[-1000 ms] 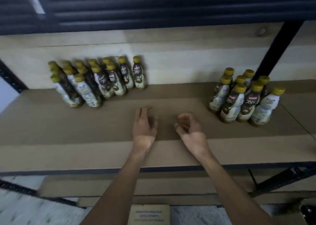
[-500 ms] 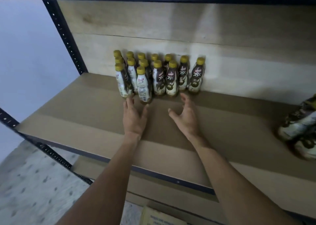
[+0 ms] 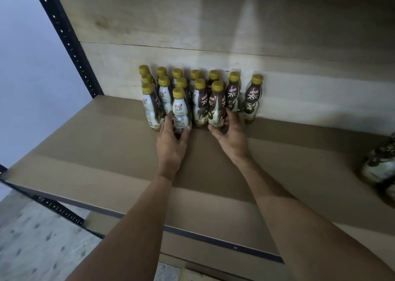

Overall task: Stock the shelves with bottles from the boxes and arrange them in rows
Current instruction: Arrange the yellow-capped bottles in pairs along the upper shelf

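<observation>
My left fingers (image 3: 168,121) curled round the front bottle (image 3: 180,109), white-labelled and yellow-capped, gripping it low on its body. My right fingers (image 3: 230,118) wrapped the brown-labelled bottle (image 3: 215,107) just right of it, thumb in front. Both stood upright on the shelf (image 3: 106,148). Beyond my fingers, the other bottles (image 3: 163,90) stood packed in rows against the back board (image 3: 310,92). 2 single bottles (image 3: 253,96) stood just right of my right fingers. Well off to the right sat a blurred cluster (image 3: 380,167).

A shop stockroom: perforated steel rack upright (image 3: 69,45), board shelf (image 3: 85,152), identical yellow-capped bottles (image 3: 201,101) in rows.
</observation>
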